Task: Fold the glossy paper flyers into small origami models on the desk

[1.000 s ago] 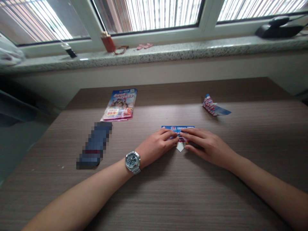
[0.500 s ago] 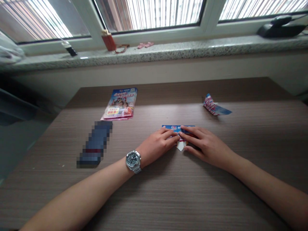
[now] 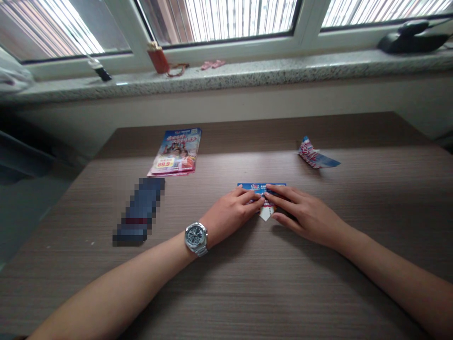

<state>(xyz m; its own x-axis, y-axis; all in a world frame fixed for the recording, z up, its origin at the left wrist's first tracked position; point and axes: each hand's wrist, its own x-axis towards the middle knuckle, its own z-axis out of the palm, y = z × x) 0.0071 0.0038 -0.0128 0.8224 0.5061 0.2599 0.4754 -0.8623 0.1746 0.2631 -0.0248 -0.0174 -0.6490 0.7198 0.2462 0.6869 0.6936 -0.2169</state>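
A partly folded printed flyer [image 3: 267, 212] lies flat on the table, with a blue band along its far edge and a white pointed tip towards me. My left hand [image 3: 235, 208], with a watch [image 3: 196, 238] on its wrist, rests its extended fingers on the left part of the paper. From the other side, my right hand [image 3: 304, 212] lays its spread fingers on the right part. Both sets of fingertips nearly meet at the middle and hide much of the paper's folds.
A folded paper figure [image 3: 314, 156] stands at the back right of the table [image 3: 226, 293]. Towards the back left lies a stack of flyers [image 3: 177, 151], with a dark blurred-out oblong object [image 3: 141, 210] nearer me. Small items, including a red case [image 3: 158, 59], sit on the windowsill [image 3: 255, 75].
Hardly anything differs. The view has shifted very slightly, while both hands stay pressed on the paper in the same place.
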